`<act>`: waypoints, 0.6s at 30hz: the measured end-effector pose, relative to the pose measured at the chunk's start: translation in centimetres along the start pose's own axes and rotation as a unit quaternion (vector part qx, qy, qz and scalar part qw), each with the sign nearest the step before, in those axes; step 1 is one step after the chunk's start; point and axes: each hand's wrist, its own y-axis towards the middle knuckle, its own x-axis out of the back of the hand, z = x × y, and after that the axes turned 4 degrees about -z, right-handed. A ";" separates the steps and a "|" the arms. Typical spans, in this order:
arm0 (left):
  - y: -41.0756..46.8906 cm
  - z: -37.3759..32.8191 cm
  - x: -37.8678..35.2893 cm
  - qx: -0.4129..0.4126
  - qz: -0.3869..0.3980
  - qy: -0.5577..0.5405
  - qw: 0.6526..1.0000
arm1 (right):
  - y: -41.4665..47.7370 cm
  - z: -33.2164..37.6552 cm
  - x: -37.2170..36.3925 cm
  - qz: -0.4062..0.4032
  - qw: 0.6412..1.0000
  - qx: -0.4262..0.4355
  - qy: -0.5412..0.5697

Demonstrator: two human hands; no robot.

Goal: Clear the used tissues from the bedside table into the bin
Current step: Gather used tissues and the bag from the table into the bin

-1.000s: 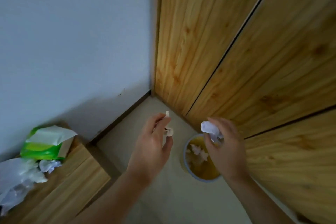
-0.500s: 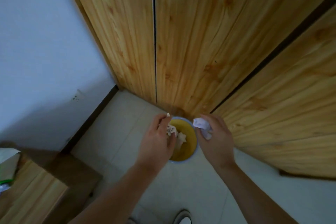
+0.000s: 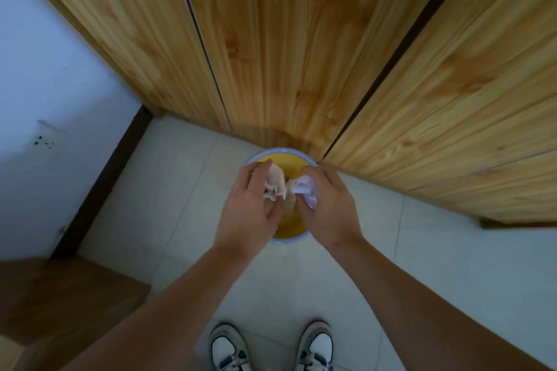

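Note:
A small round bin [image 3: 281,151] with a pale blue rim and yellow inside stands on the floor against the wooden doors. Both my hands hover right over its mouth. My left hand [image 3: 250,208] grips a crumpled off-white tissue [image 3: 275,185]. My right hand [image 3: 328,208] grips a crumpled white tissue [image 3: 306,190]. The two tissues nearly touch above the bin. My hands hide most of the bin's inside. The bedside table's top is out of view.
Tall wooden cupboard doors [image 3: 301,54] rise just behind the bin. A pale wall [image 3: 45,84] with a dark skirting board runs on the left. A brown wooden side [image 3: 60,295] of furniture sits lower left. My two white shoes [image 3: 271,346] stand on the tiled floor.
The view has swung right and down, away from the bedside table and tissue pack. Both hands, still holding tissues, have come together over the bin's mouth.

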 end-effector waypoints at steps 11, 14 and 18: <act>0.7 3.2 1.3 -0.006 0.041 0.131 0.991 | 0.3 0.0 -1.5 0.056 0.993 -0.021 -0.103; 1.1 3.3 2.2 -0.003 0.031 0.143 0.989 | 1.1 1.0 -1.1 0.051 0.993 -0.025 -0.102; 1.2 3.0 3.6 -0.007 0.022 0.149 0.989 | 1.7 2.6 -0.4 0.041 0.993 -0.021 -0.110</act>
